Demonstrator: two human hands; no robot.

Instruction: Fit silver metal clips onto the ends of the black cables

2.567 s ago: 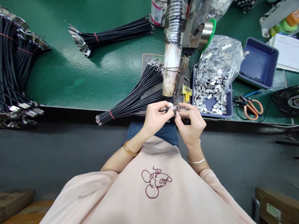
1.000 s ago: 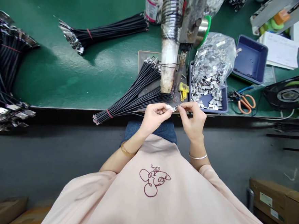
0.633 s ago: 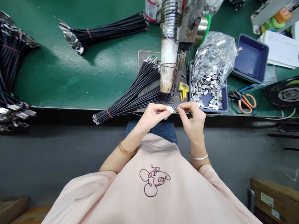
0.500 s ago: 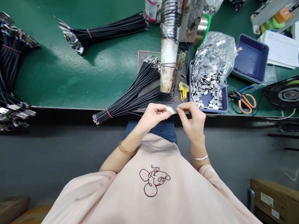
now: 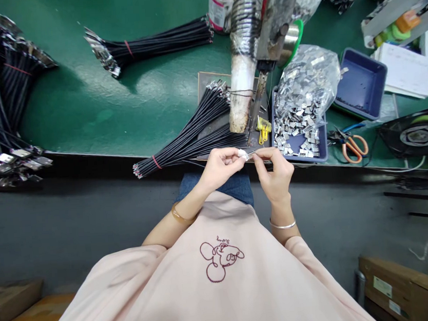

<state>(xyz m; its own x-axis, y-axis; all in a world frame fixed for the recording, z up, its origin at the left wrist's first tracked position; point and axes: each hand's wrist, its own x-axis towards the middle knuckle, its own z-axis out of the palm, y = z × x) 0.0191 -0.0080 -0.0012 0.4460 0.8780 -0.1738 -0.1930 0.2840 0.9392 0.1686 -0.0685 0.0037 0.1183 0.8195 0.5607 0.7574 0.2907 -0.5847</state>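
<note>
At the bench's front edge my two hands face each other, fingertips nearly meeting. My left hand [image 5: 220, 167] is closed in a pinch, with a white cover on a fingertip. Opposite it, my right hand [image 5: 275, 171] pinches with thumb and forefinger. A thin silvery piece [image 5: 250, 154] spans the small gap between the fingertips; its exact kind is too small to tell. Just behind my hands lies a bundle of black cables [image 5: 183, 143], tied with a red band and fanned towards the right. A blue tray [image 5: 323, 148] of small metal clips [image 5: 302, 132] stands beside my right hand.
Above the cables hangs a duct hose with a whitish end [image 5: 239, 100]. A yellow clip [image 5: 263, 130], orange-handled pliers [image 5: 354, 148], a second blue tray [image 5: 362, 79] and a solder spool [image 5: 292, 42] lie rightward. More cable bundles [image 5: 157, 39] lie at the back and far left.
Both hands stay at nearly the same spot, still pinching. The fingertips have shifted slightly, and more of the silvery piece shows between them.
</note>
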